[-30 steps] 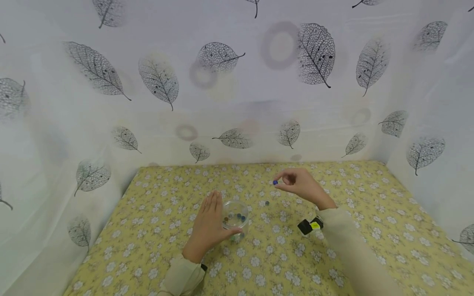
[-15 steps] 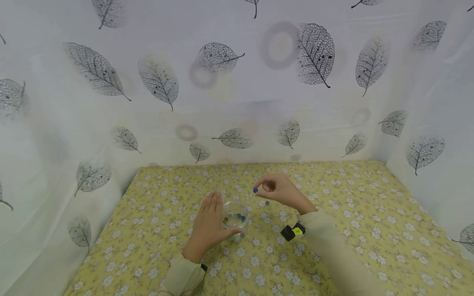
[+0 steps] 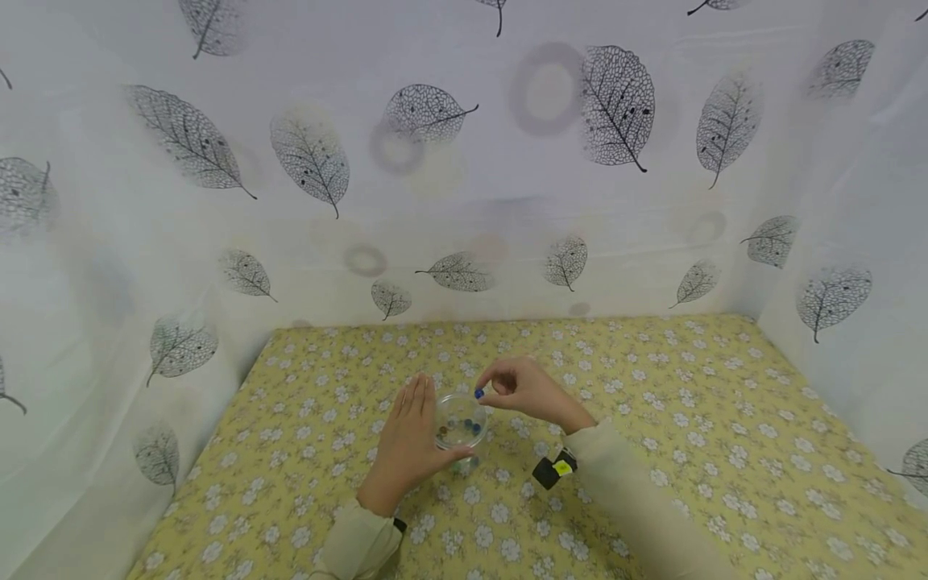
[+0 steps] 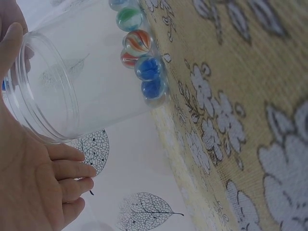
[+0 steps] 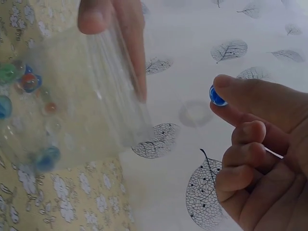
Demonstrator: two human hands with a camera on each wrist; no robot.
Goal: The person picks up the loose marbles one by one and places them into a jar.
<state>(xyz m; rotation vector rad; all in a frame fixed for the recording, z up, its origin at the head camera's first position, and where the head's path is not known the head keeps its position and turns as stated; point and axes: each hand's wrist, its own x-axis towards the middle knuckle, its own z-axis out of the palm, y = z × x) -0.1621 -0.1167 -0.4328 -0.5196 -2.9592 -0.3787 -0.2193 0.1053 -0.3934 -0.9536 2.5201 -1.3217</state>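
Observation:
A clear, open-topped plastic jar (image 3: 460, 440) stands on the table with several glass marbles on its bottom. In the left wrist view blue marbles (image 4: 147, 68), an orange-striped marble (image 4: 137, 42) and a green marble (image 4: 129, 19) show through the jar wall. My left hand (image 3: 408, 443) holds the jar near its rim, fingers along the left side and thumb across the near side. My right hand (image 3: 528, 392) pinches a blue marble (image 5: 218, 96) between thumb and index finger at the right edge of the jar's mouth. Its other fingers are curled in.
A yellow cloth (image 3: 312, 451) printed with white flowers covers the table. White curtain walls (image 3: 464, 201) with dark leaf prints rise behind it and at both sides. A black wrist device (image 3: 548, 473) sits under the right sleeve.
My right hand has moved left and nearer to me with the blue marble, from beyond the jar to its rim. It now hides a dark marble seen earlier on the cloth. The left hand stays put.

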